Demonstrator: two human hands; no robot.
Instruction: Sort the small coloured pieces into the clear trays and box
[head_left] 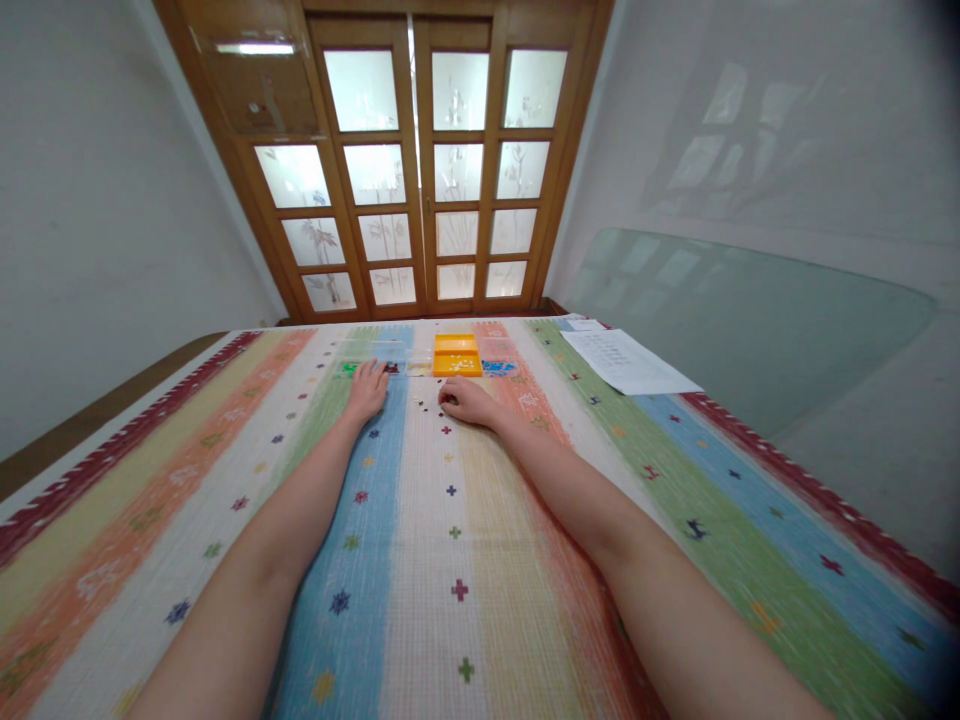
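On the striped cloth [450, 560], just short of the orange tray [457, 355], the left hand [367, 388] lies flat, fingers together. The right hand [466, 398] curls beside scattered dark beads [429, 405]; whether it pinches one cannot be told. Right of the tray lies a paper sheet [626, 360]; beyond the tray stand wooden glazed doors [420, 170].

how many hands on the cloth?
2. Left hand flat on the striped cloth; right hand beside it, just in front of the orange tray. No others in view.
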